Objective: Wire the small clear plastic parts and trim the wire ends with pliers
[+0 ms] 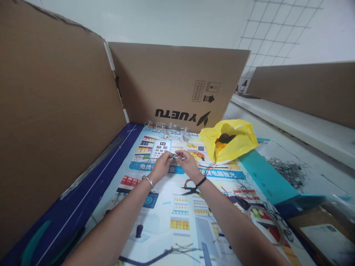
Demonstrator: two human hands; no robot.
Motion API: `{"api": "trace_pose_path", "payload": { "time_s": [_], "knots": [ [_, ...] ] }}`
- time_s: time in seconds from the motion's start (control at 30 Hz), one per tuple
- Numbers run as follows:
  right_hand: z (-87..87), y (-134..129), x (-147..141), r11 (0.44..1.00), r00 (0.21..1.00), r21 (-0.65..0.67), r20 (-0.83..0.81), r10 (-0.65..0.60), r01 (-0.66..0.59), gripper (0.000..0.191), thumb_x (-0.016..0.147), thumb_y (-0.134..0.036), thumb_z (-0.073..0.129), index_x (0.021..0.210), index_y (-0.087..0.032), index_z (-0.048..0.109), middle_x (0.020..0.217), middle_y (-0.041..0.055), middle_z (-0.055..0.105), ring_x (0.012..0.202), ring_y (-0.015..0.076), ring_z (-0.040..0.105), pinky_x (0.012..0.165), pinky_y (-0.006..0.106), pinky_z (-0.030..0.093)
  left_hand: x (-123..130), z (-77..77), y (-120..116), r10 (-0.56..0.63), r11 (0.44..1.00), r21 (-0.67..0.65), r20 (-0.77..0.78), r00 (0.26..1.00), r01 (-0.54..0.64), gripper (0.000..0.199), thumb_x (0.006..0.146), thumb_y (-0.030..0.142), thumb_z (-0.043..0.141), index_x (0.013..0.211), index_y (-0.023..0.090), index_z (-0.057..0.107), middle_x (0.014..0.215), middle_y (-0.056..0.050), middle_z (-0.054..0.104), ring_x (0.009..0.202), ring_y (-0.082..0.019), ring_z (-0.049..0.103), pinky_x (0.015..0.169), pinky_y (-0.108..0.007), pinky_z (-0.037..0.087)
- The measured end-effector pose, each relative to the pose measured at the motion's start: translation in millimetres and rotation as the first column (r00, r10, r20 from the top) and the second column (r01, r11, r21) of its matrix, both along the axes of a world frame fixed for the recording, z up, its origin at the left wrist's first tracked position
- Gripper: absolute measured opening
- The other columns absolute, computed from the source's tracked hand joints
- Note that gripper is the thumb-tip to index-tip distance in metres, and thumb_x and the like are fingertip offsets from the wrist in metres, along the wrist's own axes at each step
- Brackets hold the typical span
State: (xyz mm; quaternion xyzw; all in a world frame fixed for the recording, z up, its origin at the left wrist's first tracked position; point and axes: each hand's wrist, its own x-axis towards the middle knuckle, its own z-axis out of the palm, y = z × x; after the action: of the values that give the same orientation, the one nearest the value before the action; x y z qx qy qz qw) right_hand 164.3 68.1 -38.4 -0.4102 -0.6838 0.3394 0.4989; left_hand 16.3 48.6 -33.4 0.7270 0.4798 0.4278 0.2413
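Your forearms (pixel 119 218) lead to left hand (pixel 161 164) and right hand (pixel 189 164), both sets of fingertips pinching a small blue piece (pixel 174 156) between them. Too small to identify, it is probably light and delicate; hold its edges.

Upside-down "YUETU" (pixel 181 115) stands on the cardboard panel (pixel 155 81), "免费电脑验光" (pixel 219 173) on the printed sheet (pixel 159 218).

Bare forearms (pixel 122 218), shiny silver bangle (pixel 150 181) on left wrist (pixel 155 178), slim black band (pixel 201 181) around right wrist (pixel 198 177)
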Motion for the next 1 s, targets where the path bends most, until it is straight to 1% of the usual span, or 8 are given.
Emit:
{"api": "trace_pose_path", "payload": {
  "time_s": [0.17, 0.4, 0.47, 0.53, 0.6, 0.67, 0.83, 1.0],
  "knots": [
    [-3.1, 1.3, -0.6, 0.999, 1.000, 0.038, 0.011, -0.025, 0.024, 0.026, 0.067, -0.019, 0.049, 0.092, -0.016, 0.058, 0.084, 0.0038, 0.062, 0.070, 0.0131, 0.053, 0.064, 0.026, 0.046, -0.1, -4.1, 2.3, 0.001, 1.000, 0.008, 0.011, 1.000, -0.001, 0.009, 0.081, 0.016, 0.040, 0.082, 0.020, 0.048, 0.082, 0.000, 0.057, 0.077, -0.014, 0.052, 0.072, -0.026, 0.041],
    [-2.2, -1.5, -0.5, 0.994, 0.995, 0.097, 0.097, 0.037, -0.046, 0.030, 0.067, -0.016, 0.050, 0.095, -0.018, 0.059, 0.086, 0.0027, 0.061, 0.069, 0.0124, 0.054, 0.055, 0.022, 0.046, -3.9, -4.4, 4.0, 0.051, 0.998, 0.022, 0.027, 0.998, -0.051, 0.009, 0.080, 0.015, 0.042, 0.082, 0.020, 0.049, 0.085, 0.000, 0.058, 0.079, -0.014, 0.053, 0.073, -0.026, 0.041],
    [-1.7, -2.1, -0.4, 0.989, 0.991, 0.141, 0.130, 0.027, -0.045, 0.031, 0.067, -0.014, 0.051, 0.096, -0.019, 0.059, 0.091, 0.0036, 0.060, 0.073, 0.0135, 0.054, 0.058, 0.024, 0.047, -4.7, -3.7, 3.5, 0.051, 0.998, 0.029, 0.029, 0.998, -0.052, 0.010, 0.081, 0.015, 0.041, 0.083, 0.021, 0.049, 0.085, 0.000, 0.059, 0.079, -0.015, 0.054, 0.072, -0.026, 0.041],
    [-1.7, -2.5, -0.6, 0.980, 0.986, 0.196, 0.166, 0.004, -0.037, 0.031, 0.066, -0.012, 0.053, 0.094, -0.021, 0.060, 0.095, 0.0040, 0.060, 0.081, 0.0155, 0.054, 0.066, 0.027, 0.048, -5.3, -3.5, 3.2, 0.047, 0.998, 0.043, 0.037, 0.998, -0.049, 0.011, 0.081, 0.015, 0.041, 0.085, 0.021, 0.050, 0.086, -0.001, 0.059, 0.081, -0.015, 0.054, 0.073, -0.027, 0.042],
    [-2.3, -2.5, -1.1, 0.968, 0.980, 0.250, 0.199, -0.023, -0.028, 0.030, 0.065, -0.010, 0.055, 0.092, -0.022, 0.061, 0.097, 0.0039, 0.061, 0.088, 0.0177, 0.053, 0.074, 0.031, 0.047, -5.7, -4.0, 3.3, 0.045, 0.997, 0.062, 0.051, 0.998, -0.048, 0.013, 0.081, 0.015, 0.040, 0.086, 0.021, 0.051, 0.088, -0.001, 0.059, 0.082, -0.015, 0.055, 0.075, -0.027, 0.042],
    [-3.2, -2.2, -1.3, 0.957, 0.974, 0.291, 0.223, -0.051, -0.017, 0.030, 0.066, -0.010, 0.055, 0.093, -0.023, 0.061, 0.097, 0.0040, 0.061, 0.092, 0.0190, 0.052, 0.078, 0.034, 0.046, -6.0, -4.7, 3.8, 0.048, 0.996, 0.076, 0.062, 0.997, -0.052, 0.014, 0.082, 0.015, 0.040, 0.088, 0.021, 0.051, 0.090, -0.002, 0.060, 0.084, -0.015, 0.055, 0.076, -0.027, 0.042],
    [-4.2, -1.9, 0.8, 0.935, 0.959, 0.355, 0.267, -0.096, -0.005, 0.030, 0.068, -0.013, 0.057, 0.096, -0.023, 0.060, 0.100, 0.0047, 0.060, 0.095, 0.0197, 0.052, 0.080, 0.034, 0.046, -6.9, -6.5, 5.3, 0.052, 0.995, 0.087, 0.048, 0.997, -0.056, 0.013, 0.083, 0.016, 0.040, 0.088, 0.021, 0.051, 0.094, -0.002, 0.060, 0.088, -0.016, 0.056, 0.079, -0.029, 0.043],
    [-3.3, -2.7, 2.6, 0.917, 0.939, 0.398, 0.311, -0.149, 0.014, 0.024, 0.070, -0.015, 0.058, 0.093, -0.022, 0.060, 0.095, 0.0053, 0.059, 0.095, 0.0205, 0.051, 0.083, 0.036, 0.044, -7.9, -7.8, 6.6, 0.051, 0.994, 0.100, 0.039, 0.998, -0.055, 0.014, 0.083, 0.015, 0.040, 0.090, 0.021, 0.051, 0.093, -0.002, 0.060, 0.089, -0.016, 0.055, 0.080, -0.029, 0.042]
  ]
}}
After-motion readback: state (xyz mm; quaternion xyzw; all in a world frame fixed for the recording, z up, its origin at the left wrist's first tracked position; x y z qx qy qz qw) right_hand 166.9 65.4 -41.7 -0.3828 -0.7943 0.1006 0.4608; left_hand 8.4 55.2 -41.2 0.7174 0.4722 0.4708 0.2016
